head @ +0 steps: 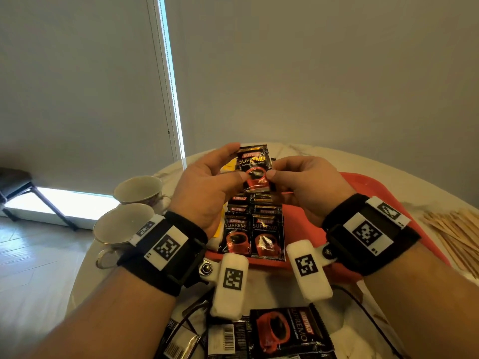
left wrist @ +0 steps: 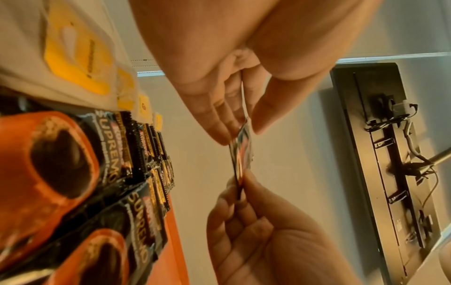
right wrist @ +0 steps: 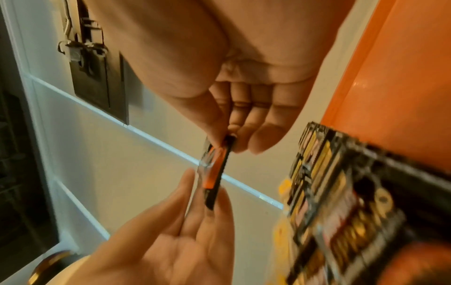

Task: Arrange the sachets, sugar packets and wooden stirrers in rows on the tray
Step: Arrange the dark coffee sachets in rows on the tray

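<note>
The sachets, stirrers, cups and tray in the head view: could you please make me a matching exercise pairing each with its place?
Things:
1. held sachet
2. wooden stirrers
3. cups
4. tray

Places:
A. on the table, right of the tray
B. under the rows of sachets
C. pinched between both hands
D. on the table, left of the tray

Pairs: 1-C, 2-A, 3-D, 4-B
</note>
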